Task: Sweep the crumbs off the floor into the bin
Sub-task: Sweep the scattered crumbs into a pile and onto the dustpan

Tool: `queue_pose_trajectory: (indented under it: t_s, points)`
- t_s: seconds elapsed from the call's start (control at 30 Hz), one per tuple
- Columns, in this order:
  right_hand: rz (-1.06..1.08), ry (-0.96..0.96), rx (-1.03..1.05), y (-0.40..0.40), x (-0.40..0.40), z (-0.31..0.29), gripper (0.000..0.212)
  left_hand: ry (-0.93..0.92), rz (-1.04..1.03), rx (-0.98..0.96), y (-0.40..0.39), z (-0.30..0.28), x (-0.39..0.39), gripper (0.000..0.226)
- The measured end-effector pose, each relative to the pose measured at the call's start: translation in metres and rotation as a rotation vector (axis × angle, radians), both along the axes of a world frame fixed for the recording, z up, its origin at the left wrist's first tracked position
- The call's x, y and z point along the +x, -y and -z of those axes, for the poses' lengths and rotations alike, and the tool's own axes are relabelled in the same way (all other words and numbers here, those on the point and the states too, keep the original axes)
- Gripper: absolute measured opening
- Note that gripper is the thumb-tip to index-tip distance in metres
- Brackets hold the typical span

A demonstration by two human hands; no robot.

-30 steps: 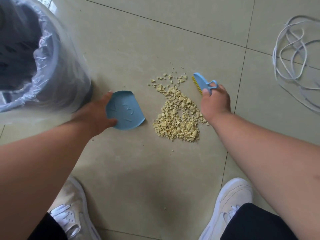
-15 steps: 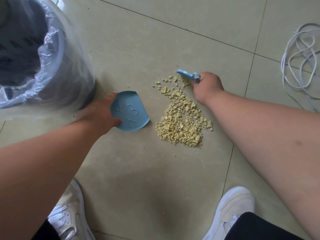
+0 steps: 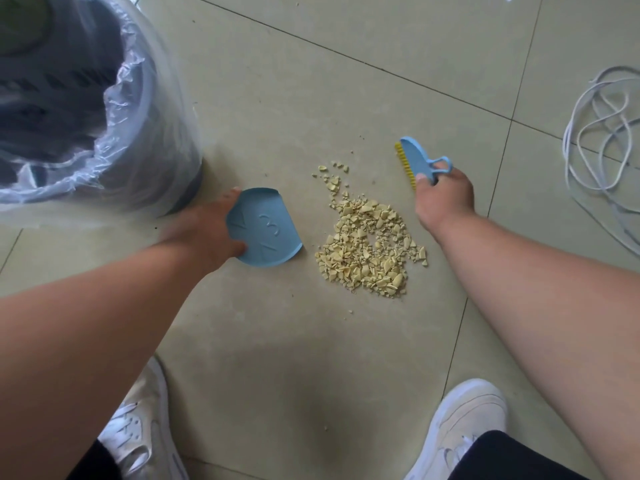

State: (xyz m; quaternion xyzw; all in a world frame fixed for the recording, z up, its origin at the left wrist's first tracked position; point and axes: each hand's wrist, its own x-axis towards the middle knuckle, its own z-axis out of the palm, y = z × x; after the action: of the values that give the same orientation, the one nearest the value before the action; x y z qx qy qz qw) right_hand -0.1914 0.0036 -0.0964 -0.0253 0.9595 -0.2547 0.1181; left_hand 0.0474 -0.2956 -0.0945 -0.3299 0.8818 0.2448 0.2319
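Gripping small blue plastic brush (image 3: 417, 161) in right hand (image 3: 445, 199), left hand (image 3: 207, 230) holding blue dustpan (image 3: 266, 230) mid-frame; pan lip should stay flat while sweeping yellow crumb pile (image 3: 370, 247) leftward.

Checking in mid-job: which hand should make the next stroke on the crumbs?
Right. The right hand grips the brush just beyond the crumbs; the left hand holds the dustpan opposite.

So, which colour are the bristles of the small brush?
Yellow bristles, on the blue plastic brush; head view.
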Motion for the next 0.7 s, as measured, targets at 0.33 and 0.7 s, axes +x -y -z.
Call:
queue_pose_trajectory:
  t_s: [0.33,0.7]
  points:
    - [-0.242,-0.059,0.268,0.010,-0.023,0.008,0.035,0.019,-0.051,-0.036,-0.009,0.009,0.017,0.113]
    - [-0.764,0.030,0.107,0.087,-0.012,-0.005,0.051,0.017,-0.020,0.005,0.002,0.006,0.009,0.114]
